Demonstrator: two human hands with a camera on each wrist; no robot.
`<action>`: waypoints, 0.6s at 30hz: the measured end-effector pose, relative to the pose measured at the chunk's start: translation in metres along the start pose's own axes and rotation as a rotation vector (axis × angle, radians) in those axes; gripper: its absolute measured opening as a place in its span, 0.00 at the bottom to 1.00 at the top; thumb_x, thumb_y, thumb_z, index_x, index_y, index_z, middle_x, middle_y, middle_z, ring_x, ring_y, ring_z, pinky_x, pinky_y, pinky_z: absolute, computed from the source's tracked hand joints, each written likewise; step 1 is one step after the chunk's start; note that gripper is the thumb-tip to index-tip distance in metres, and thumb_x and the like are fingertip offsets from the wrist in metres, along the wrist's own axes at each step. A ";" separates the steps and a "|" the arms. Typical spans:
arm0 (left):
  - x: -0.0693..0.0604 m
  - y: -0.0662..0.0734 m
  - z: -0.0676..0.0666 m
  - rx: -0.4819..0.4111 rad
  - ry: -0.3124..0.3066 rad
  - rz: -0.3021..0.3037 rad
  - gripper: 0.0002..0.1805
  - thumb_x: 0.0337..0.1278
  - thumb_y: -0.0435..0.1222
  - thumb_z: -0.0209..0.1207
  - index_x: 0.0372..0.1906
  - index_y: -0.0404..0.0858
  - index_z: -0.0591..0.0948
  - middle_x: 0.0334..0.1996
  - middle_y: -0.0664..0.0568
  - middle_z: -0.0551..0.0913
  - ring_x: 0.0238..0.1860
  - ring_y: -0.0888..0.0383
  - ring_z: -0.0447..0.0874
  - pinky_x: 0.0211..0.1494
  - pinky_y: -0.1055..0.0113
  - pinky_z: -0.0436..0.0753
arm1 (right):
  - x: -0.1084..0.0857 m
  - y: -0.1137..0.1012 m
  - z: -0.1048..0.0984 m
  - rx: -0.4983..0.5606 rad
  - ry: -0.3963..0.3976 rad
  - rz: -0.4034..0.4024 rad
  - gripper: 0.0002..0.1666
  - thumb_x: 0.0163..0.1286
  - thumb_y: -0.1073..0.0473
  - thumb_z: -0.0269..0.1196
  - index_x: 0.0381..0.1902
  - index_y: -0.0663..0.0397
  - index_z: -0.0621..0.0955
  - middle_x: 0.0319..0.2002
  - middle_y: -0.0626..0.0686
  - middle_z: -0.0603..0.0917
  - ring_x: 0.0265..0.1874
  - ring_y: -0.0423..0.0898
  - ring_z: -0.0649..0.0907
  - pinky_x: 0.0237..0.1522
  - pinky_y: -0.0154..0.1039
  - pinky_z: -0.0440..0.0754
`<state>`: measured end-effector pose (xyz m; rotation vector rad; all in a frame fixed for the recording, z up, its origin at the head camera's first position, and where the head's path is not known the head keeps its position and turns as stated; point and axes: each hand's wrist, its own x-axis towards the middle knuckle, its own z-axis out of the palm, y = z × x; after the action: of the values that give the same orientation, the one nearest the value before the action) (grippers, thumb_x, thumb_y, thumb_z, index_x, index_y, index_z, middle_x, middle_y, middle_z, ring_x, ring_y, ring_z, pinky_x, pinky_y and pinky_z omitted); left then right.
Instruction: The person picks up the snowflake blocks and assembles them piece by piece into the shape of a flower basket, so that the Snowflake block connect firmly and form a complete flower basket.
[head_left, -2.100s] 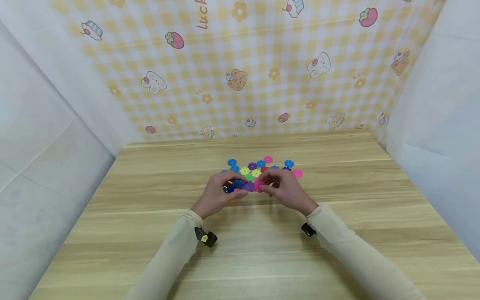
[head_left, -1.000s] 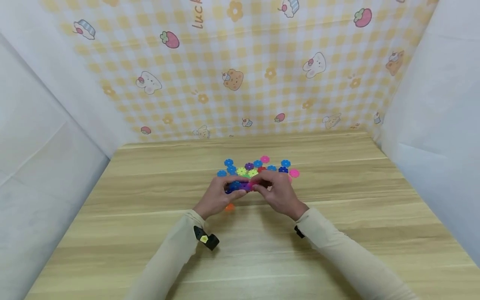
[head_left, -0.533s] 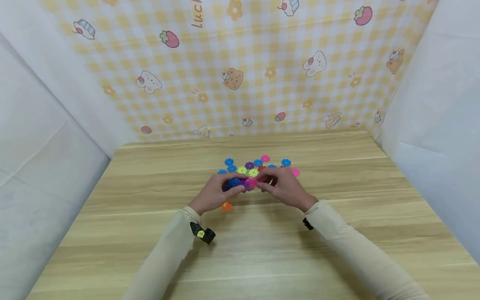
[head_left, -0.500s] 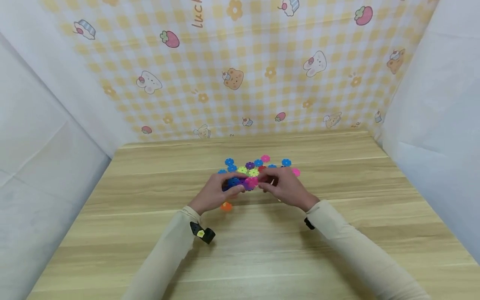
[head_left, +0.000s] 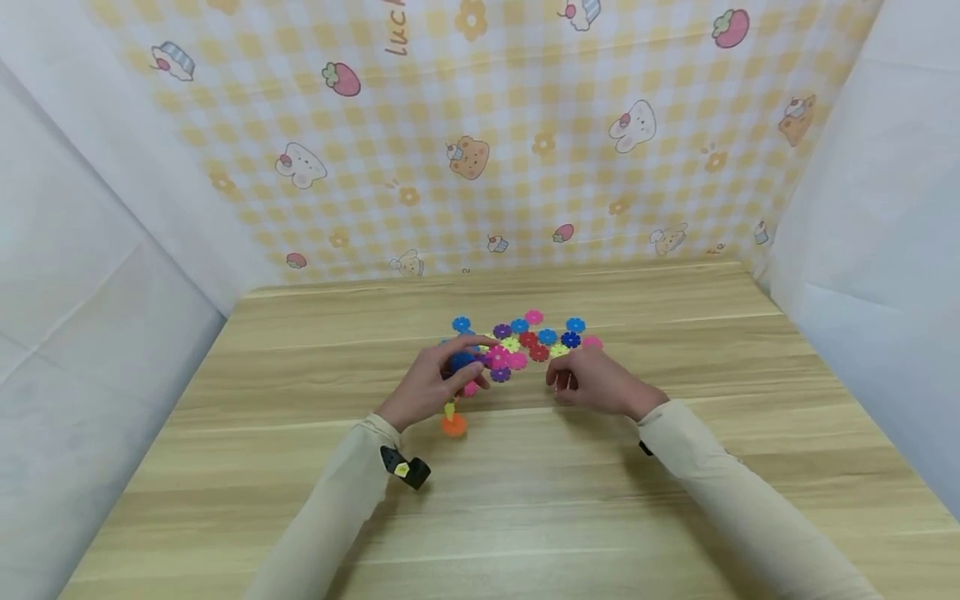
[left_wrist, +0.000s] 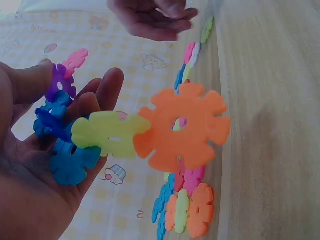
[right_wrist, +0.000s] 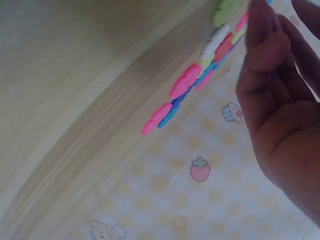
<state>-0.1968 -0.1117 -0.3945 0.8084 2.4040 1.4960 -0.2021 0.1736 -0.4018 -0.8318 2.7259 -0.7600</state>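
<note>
My left hand (head_left: 429, 385) holds a chain of joined flower-shaped discs. In the left wrist view its thumb and fingers pinch a purple disc (left_wrist: 61, 84), with a pink disc (left_wrist: 76, 61) joined beyond it. Blue discs (left_wrist: 75, 161) lie against the palm, and a yellow disc (left_wrist: 111, 134) and an orange disc (left_wrist: 185, 127) stick out from them. My right hand (head_left: 600, 383) hovers to the right of the chain with fingers loosely bent, and I see nothing in it; the right wrist view shows the hand (right_wrist: 285, 95) beside the loose discs.
Loose discs in several colours lie on the wooden table (head_left: 480, 500) behind and between the hands, among them a red disc (head_left: 538, 352), a dark blue disc (head_left: 571, 339) and a pink disc (head_left: 534, 317). A checked cloth (head_left: 517, 192) hangs behind the table, with white cloth at both sides.
My right hand has let go of the pink disc at the chain's end and moved right. The left hand still holds the chain, and its orange end shows more.
</note>
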 end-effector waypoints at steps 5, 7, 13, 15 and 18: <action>0.001 -0.003 0.002 -0.009 -0.007 0.005 0.20 0.77 0.39 0.50 0.68 0.50 0.74 0.38 0.44 0.90 0.33 0.34 0.83 0.34 0.50 0.86 | 0.000 0.006 0.004 -0.106 -0.025 0.032 0.14 0.55 0.70 0.73 0.41 0.55 0.87 0.35 0.50 0.87 0.33 0.43 0.80 0.40 0.38 0.84; 0.001 -0.004 0.003 -0.012 -0.012 0.011 0.20 0.77 0.39 0.50 0.68 0.49 0.74 0.38 0.43 0.90 0.33 0.35 0.83 0.35 0.49 0.86 | -0.001 0.007 0.005 -0.147 -0.006 0.028 0.16 0.53 0.71 0.73 0.41 0.56 0.88 0.36 0.51 0.87 0.34 0.43 0.80 0.40 0.40 0.84; 0.001 -0.006 0.005 -0.032 -0.019 -0.003 0.20 0.77 0.39 0.49 0.68 0.49 0.74 0.39 0.42 0.89 0.33 0.34 0.84 0.35 0.48 0.87 | -0.002 0.009 0.005 -0.194 0.016 -0.014 0.15 0.51 0.70 0.74 0.38 0.55 0.89 0.32 0.50 0.85 0.31 0.42 0.78 0.35 0.36 0.80; 0.001 -0.005 0.006 -0.044 -0.021 -0.008 0.20 0.77 0.39 0.49 0.68 0.48 0.74 0.40 0.41 0.89 0.34 0.34 0.84 0.36 0.46 0.87 | -0.002 0.009 0.005 -0.199 0.016 -0.019 0.14 0.51 0.70 0.74 0.36 0.54 0.88 0.31 0.49 0.84 0.30 0.41 0.77 0.34 0.35 0.79; 0.001 -0.005 0.007 -0.066 -0.031 -0.008 0.20 0.78 0.38 0.49 0.69 0.47 0.74 0.42 0.36 0.88 0.35 0.33 0.85 0.37 0.43 0.86 | -0.001 0.009 0.005 -0.197 0.010 -0.015 0.14 0.51 0.71 0.73 0.34 0.52 0.84 0.30 0.48 0.82 0.30 0.41 0.75 0.34 0.35 0.78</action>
<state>-0.1964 -0.1070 -0.4021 0.8009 2.3203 1.5390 -0.2037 0.1779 -0.4109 -0.8909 2.8396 -0.5050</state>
